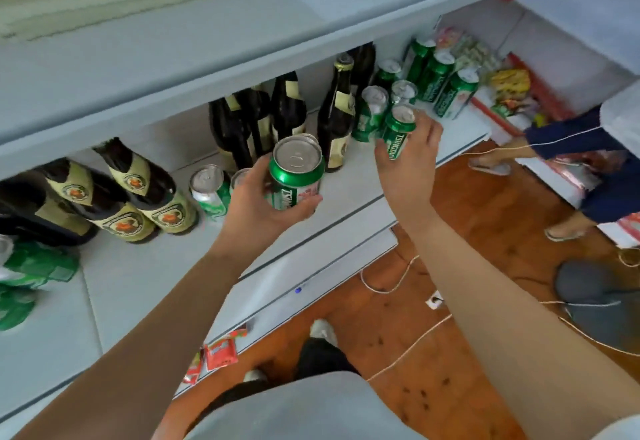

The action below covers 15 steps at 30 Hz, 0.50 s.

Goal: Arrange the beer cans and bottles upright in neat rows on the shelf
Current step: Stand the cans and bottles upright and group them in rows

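Shelf: pale grey-white board, running from 8 o'clock up to 2 o'clock. Held can: green, silver top, upright, at centre, gripped by left hand above the shelf. Second can: green, upright, at 1 o'clock, right hand around it, touching the can cluster, all upright. Further green cans at 2 o'clock, upright in rows. Dark bottles with cream labels, upright, at 12 o'clock behind the held can. Three bottles at 9 o'clock, standing close together. Two cans just right of them, upright.
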Each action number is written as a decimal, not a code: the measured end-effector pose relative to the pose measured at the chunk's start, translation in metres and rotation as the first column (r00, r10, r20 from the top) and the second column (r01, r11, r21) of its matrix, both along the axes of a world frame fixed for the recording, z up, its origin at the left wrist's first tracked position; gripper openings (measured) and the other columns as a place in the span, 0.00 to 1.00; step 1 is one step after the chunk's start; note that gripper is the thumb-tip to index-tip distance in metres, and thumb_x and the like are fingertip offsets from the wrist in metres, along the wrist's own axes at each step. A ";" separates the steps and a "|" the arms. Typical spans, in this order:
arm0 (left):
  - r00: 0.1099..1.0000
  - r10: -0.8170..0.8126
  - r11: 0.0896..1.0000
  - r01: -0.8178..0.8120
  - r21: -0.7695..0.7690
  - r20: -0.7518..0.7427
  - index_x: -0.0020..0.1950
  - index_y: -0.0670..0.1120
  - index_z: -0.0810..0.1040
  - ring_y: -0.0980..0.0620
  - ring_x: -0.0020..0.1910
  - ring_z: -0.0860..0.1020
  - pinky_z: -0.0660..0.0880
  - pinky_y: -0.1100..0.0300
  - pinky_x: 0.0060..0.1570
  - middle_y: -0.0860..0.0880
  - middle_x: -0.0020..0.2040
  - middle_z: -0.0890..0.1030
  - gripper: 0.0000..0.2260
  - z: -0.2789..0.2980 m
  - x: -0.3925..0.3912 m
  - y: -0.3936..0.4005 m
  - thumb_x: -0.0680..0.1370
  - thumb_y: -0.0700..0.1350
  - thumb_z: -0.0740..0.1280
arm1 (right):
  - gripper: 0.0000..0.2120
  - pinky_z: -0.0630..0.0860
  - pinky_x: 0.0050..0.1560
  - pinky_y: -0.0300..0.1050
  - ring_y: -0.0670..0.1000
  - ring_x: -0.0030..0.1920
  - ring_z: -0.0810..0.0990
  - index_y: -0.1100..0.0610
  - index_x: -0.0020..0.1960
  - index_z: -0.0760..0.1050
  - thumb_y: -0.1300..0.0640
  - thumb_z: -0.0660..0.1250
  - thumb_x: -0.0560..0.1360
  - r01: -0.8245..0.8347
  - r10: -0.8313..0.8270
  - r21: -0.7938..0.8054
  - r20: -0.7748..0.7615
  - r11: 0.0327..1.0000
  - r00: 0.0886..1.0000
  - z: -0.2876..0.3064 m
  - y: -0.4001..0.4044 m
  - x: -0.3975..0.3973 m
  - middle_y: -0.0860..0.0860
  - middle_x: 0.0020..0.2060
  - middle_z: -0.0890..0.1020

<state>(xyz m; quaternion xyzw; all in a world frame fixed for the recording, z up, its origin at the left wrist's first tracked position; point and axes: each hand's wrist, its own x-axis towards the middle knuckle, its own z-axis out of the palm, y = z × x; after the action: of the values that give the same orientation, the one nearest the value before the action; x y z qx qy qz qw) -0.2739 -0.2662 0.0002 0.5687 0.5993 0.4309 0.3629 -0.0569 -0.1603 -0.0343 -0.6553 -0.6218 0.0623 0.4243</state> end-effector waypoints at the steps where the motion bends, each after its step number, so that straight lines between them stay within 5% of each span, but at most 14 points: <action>1: 1.000 -0.010 1.000 0.010 0.008 0.010 0.61 0.53 0.74 0.61 0.52 0.79 0.73 0.73 0.50 0.58 0.53 0.82 0.26 0.000 0.012 0.007 0.66 0.49 0.80 | 0.36 0.69 0.66 0.47 0.57 0.66 0.69 0.62 0.73 0.61 0.50 0.72 0.73 0.036 -0.042 -0.106 -0.058 0.994 0.997 -0.006 0.011 0.014 0.59 0.66 0.67; 5: 1.000 -0.027 1.000 0.026 -0.013 -0.010 0.61 0.58 0.73 0.64 0.53 0.79 0.73 0.72 0.51 0.60 0.53 0.81 0.28 -0.008 0.053 0.029 0.66 0.51 0.81 | 0.51 0.62 0.73 0.49 0.56 0.74 0.62 0.61 0.78 0.50 0.44 0.76 0.69 -0.061 -0.021 -0.392 -0.203 0.918 0.979 -0.041 0.064 0.049 0.57 0.74 0.61; 9: 0.999 0.050 0.992 -0.051 -0.113 -0.009 0.59 0.59 0.73 0.64 0.53 0.79 0.75 0.69 0.55 0.62 0.53 0.81 0.27 -0.029 0.087 0.051 0.65 0.51 0.81 | 0.37 0.68 0.53 0.33 0.54 0.59 0.76 0.60 0.68 0.66 0.51 0.78 0.66 -0.112 0.013 -0.300 -0.312 0.947 0.950 -0.070 0.098 0.060 0.56 0.61 0.75; 15: 0.943 0.293 0.934 -0.246 -0.259 0.160 0.59 0.51 0.77 0.57 0.51 0.83 0.79 0.53 0.57 0.56 0.50 0.85 0.29 -0.044 0.134 0.076 0.61 0.56 0.79 | 0.32 0.65 0.45 0.26 0.46 0.48 0.72 0.60 0.63 0.72 0.52 0.80 0.65 -0.381 0.324 -0.204 -0.265 0.902 0.908 -0.077 0.106 0.098 0.53 0.53 0.74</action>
<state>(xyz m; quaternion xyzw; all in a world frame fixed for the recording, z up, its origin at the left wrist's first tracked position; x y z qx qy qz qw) -0.1395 -0.1905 -0.0441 0.3885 0.6801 0.4566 0.4220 0.0414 -0.0539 -0.1114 -0.5683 -0.6656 0.2900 0.3871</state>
